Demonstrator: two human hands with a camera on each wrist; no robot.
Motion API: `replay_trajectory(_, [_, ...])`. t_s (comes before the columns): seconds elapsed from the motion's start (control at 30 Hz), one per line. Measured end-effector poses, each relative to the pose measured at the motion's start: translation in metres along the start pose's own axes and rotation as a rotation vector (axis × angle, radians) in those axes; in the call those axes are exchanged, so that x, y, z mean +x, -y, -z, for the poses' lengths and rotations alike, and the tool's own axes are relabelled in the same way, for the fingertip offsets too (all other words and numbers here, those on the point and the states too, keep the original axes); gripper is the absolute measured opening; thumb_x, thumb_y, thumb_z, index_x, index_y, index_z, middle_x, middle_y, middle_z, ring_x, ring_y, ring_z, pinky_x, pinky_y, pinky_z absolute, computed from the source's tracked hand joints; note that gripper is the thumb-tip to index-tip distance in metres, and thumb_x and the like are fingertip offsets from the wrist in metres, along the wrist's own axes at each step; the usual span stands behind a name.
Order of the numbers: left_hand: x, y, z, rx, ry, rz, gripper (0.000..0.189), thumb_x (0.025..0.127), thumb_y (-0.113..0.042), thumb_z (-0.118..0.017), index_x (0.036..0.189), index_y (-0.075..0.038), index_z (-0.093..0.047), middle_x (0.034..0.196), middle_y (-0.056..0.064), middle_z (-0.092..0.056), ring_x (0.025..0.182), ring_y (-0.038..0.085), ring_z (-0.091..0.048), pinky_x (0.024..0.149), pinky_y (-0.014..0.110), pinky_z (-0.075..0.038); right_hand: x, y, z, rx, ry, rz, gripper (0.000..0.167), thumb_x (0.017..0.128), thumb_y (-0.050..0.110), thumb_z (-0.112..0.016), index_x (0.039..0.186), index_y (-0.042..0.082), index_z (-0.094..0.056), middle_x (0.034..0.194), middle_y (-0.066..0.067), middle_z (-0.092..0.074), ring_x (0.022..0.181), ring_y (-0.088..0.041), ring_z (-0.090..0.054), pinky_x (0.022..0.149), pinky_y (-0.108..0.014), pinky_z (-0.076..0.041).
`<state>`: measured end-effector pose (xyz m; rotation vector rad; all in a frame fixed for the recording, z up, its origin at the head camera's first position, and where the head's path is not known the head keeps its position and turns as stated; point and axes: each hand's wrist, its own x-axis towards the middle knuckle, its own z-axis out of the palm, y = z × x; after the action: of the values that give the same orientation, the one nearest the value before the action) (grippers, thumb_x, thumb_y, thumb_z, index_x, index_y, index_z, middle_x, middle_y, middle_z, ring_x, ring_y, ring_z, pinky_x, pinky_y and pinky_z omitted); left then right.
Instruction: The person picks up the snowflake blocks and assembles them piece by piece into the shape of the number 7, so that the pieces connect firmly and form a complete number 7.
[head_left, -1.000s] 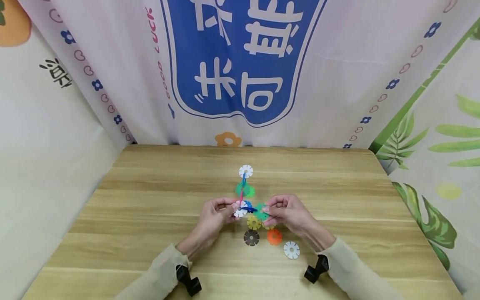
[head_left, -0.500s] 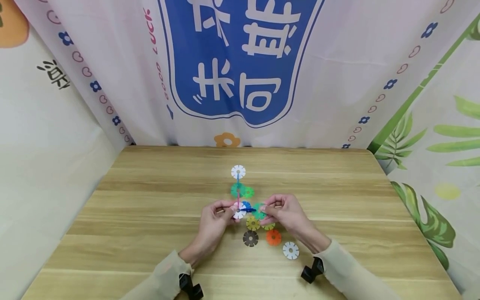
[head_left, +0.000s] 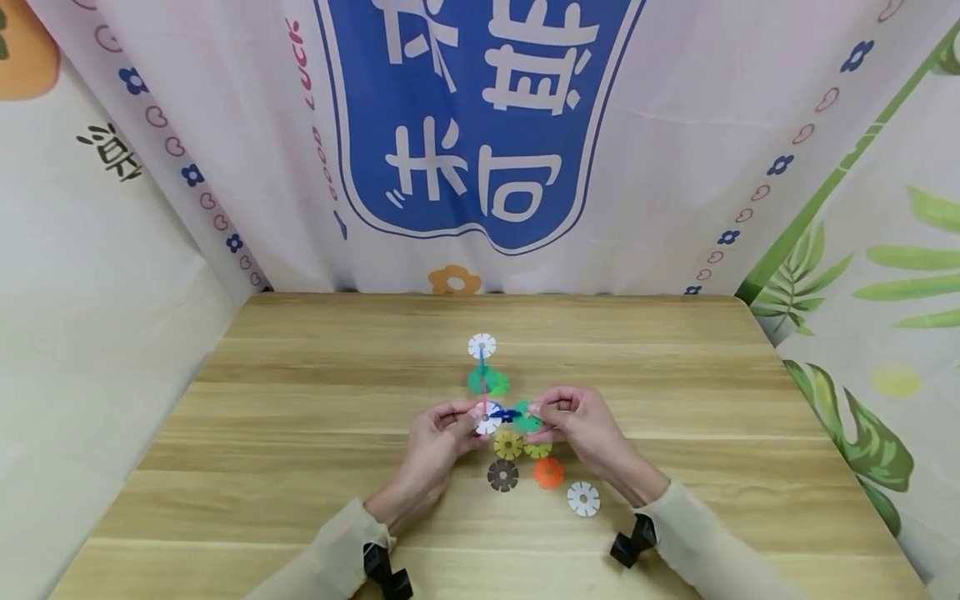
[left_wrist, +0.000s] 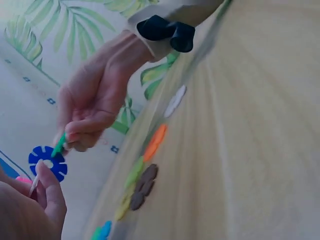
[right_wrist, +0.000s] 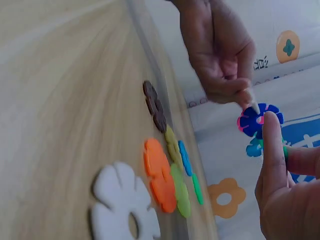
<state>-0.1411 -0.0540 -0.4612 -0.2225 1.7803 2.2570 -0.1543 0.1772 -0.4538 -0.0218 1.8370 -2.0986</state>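
Note:
Both hands hold a chain of slotted snowflake discs above the table. In the head view my left hand pinches a white disc. My right hand pinches a green disc. Between them a dark blue disc, edge-on here but showing its face in the left wrist view, joins the two. From the white disc the chain runs away from me through a pink disc, a teal disc and a blue disc to another white disc.
Loose discs lie on the wooden table: yellow, lime, brown, orange and white. A bright green disc is partly covered by the chain. A printed curtain hangs behind.
The chain and both hands shifted slightly left, then back to the right. Both hands keep their hold on the white and green discs.

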Motion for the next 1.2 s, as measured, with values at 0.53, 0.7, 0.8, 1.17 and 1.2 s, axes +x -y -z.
replay_trajectory(0.53, [0.011, -0.016, 0.012, 0.08, 0.089, 0.045, 0.038, 0.089, 0.012, -0.071, 0.127, 0.011, -0.066, 0.098, 0.012, -0.079, 0.085, 0.018, -0.077, 0.087, 0.033, -0.069, 0.004, 0.001, 0.02, 0.026, 0.142, -0.046, 0.022, 0.094, -0.005, -0.072, 0.114, -0.013, -0.068, 0.092, -0.01, -0.082, 0.077, -0.022, -0.081, 0.082, -0.04, -0.07])
replay_trajectory(0.7, [0.012, -0.014, 0.013, 0.103, 0.079, 0.057, 0.033, 0.088, 0.011, -0.072, 0.121, 0.012, -0.067, 0.096, 0.015, -0.079, 0.079, 0.018, -0.078, 0.082, 0.031, -0.07, 0.003, -0.002, 0.022, 0.056, 0.153, -0.077, 0.02, 0.093, -0.007, -0.072, 0.113, -0.011, -0.068, 0.092, -0.011, -0.082, 0.078, -0.021, -0.081, 0.083, -0.039, -0.07])
replay_trajectory(0.8, [0.013, -0.011, 0.015, 0.097, 0.113, 0.091, 0.028, 0.089, 0.011, -0.072, 0.116, 0.012, -0.066, 0.093, 0.013, -0.076, 0.077, 0.017, -0.076, 0.08, 0.029, -0.07, 0.003, -0.003, 0.021, 0.064, 0.142, -0.069, 0.016, 0.093, -0.007, -0.071, 0.109, -0.009, -0.069, 0.09, -0.01, -0.081, 0.075, -0.02, -0.08, 0.079, -0.036, -0.07])
replay_trajectory(1.17, [0.015, -0.011, 0.023, 0.092, 0.182, 0.096, 0.021, 0.09, 0.009, -0.07, 0.11, 0.007, -0.063, 0.092, 0.008, -0.073, 0.076, 0.016, -0.071, 0.076, 0.026, -0.069, 0.006, -0.01, 0.015, 0.108, 0.162, -0.09, 0.012, 0.093, -0.006, -0.071, 0.101, 0.003, -0.069, 0.089, -0.006, -0.079, 0.077, -0.018, -0.079, 0.081, -0.033, -0.07])
replay_trajectory(1.2, [0.015, -0.011, 0.024, 0.093, 0.189, 0.094, 0.019, 0.09, 0.01, -0.069, 0.109, 0.006, -0.064, 0.091, 0.008, -0.073, 0.075, 0.016, -0.071, 0.076, 0.026, -0.068, 0.006, -0.01, 0.015, 0.112, 0.169, -0.089, 0.012, 0.093, -0.007, -0.071, 0.1, 0.003, -0.069, 0.089, -0.006, -0.079, 0.077, -0.019, -0.079, 0.081, -0.033, -0.07])
